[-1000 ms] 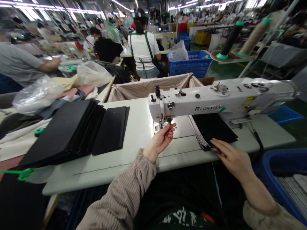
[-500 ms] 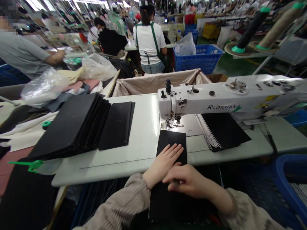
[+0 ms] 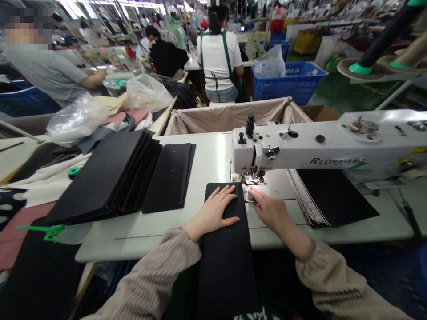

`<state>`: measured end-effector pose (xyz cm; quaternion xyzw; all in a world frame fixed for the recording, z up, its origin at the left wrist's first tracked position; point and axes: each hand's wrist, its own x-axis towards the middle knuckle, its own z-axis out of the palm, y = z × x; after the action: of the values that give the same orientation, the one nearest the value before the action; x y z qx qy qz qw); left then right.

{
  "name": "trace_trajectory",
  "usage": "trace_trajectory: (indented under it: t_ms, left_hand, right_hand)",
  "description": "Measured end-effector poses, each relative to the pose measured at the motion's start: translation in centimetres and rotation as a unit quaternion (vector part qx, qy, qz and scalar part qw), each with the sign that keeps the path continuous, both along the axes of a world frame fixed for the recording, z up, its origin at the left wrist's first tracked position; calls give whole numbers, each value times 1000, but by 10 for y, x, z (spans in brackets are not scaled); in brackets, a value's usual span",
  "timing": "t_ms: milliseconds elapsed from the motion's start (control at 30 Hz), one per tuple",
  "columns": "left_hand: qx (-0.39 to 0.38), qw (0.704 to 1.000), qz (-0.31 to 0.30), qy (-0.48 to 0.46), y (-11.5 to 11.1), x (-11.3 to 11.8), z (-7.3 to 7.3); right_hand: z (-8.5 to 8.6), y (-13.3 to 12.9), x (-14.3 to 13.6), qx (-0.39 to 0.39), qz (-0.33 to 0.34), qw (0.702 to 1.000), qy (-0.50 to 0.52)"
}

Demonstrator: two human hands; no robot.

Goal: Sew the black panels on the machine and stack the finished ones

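A long black panel [image 3: 227, 271] lies over the front edge of the table, its far end beside the presser foot [image 3: 256, 180] of a white sewing machine [image 3: 300, 153]. My left hand [image 3: 215, 211] rests flat on that panel with its fingers spread. On the bright metal plate just in front of the presser foot are the fingertips of my right hand [image 3: 271, 211]. Its fingers are drawn together, and whatever may be between them is hidden. Small holes show in the panel near my left thumb.
To the left stand a tall stack of black panels [image 3: 100, 173] and a lower pile [image 3: 168, 178]. Under the machine arm lies a stack of black pieces with pale edges [image 3: 336, 195]. A fabric-lined bin [image 3: 227, 118] sits behind the table. Co-workers sit beyond.
My right hand has moved from beside my left wrist to the plate by the presser foot. The panel has shifted left with my left hand on it. The view has swung slightly left.
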<state>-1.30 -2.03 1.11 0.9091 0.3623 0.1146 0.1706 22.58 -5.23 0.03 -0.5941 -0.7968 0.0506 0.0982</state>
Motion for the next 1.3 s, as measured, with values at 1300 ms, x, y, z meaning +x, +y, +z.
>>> trace_trajectory:
  t_ms: [1300]
  left_hand:
    - [21,1000,8,0,19,16,-7]
  right_hand:
    - [-1,5,-3,-27,3,997,-79]
